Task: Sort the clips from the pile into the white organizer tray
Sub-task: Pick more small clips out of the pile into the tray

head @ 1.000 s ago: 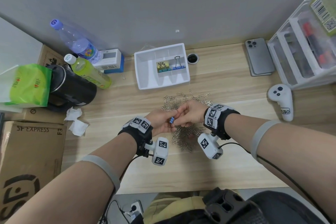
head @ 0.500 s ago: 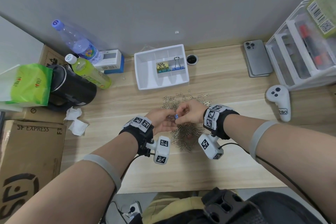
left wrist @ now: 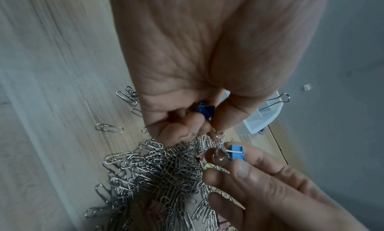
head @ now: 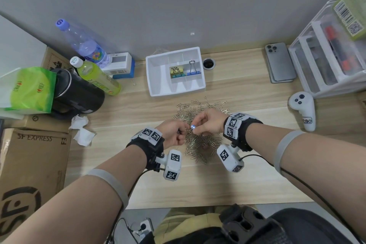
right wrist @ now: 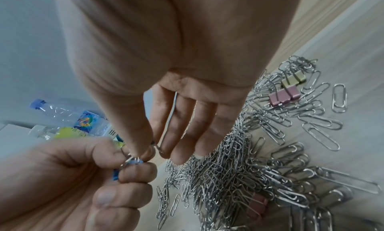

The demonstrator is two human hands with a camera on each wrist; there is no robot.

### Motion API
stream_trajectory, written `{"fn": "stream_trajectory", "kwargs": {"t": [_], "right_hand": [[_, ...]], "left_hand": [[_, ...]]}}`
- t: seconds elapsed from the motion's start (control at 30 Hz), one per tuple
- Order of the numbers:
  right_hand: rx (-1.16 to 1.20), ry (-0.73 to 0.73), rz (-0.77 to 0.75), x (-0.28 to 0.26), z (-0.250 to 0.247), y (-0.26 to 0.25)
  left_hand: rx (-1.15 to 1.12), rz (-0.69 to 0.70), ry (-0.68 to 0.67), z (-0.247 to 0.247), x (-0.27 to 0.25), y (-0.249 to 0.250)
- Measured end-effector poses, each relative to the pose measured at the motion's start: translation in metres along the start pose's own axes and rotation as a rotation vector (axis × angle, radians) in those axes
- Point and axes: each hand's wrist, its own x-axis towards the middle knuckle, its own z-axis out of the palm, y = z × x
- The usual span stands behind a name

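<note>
Both hands meet just above the pile of silver paper clips (head: pixel 200 144). My left hand (head: pixel 183 131) curls round a dark blue binder clip (left wrist: pixel 204 110) and pinches a thin silver wire (left wrist: pixel 218 137). My right hand (head: pixel 198 128) pinches a light blue binder clip (left wrist: pixel 236 154) between thumb and forefinger; that wire runs to it. The white organizer tray (head: pixel 158 77) stands beyond the pile, with yellow and teal binder clips (head: pixel 177 72) in its middle compartment and a blue one (head: pixel 193 70) in the right compartment. A pink clip (right wrist: pixel 283 96) and a yellow clip (right wrist: pixel 294 79) lie in the pile.
Left of the tray are two bottles (head: pixel 99 79), a black mug (head: pixel 77 93) and crumpled tissue (head: pixel 81 130). A phone (head: pixel 279 63), a white controller (head: pixel 303 109) and a drawer unit (head: pixel 326 59) stand at the right. A cardboard box (head: pixel 33 162) sits at the left edge.
The two hands stay together over the pile and have shifted a little right and away from me. The blue clip between them moved with them.
</note>
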Motion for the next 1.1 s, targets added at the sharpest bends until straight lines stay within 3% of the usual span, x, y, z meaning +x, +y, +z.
{"fn": "stream_trajectory", "kwargs": {"t": [0.2, 0.43, 0.7, 1.1], "right_hand": [[0.019, -0.017, 0.037, -0.0016, -0.0024, -0.003], [-0.027, -0.033, 0.024, -0.0035, -0.0023, -0.0048], [-0.131, -0.017, -0.04, -0.0005, -0.0002, -0.003], [-0.132, -0.006, -0.063, 0.0009, -0.0039, -0.0059]], "left_hand": [[0.035, -0.049, -0.089, 0.0008, -0.0022, 0.001], [0.13, -0.032, -0.045, 0.0011, 0.0011, 0.0019], [0.088, -0.004, 0.035, -0.0021, 0.0035, 0.004], [0.087, -0.032, 0.022, -0.0013, 0.004, 0.0032]]}}
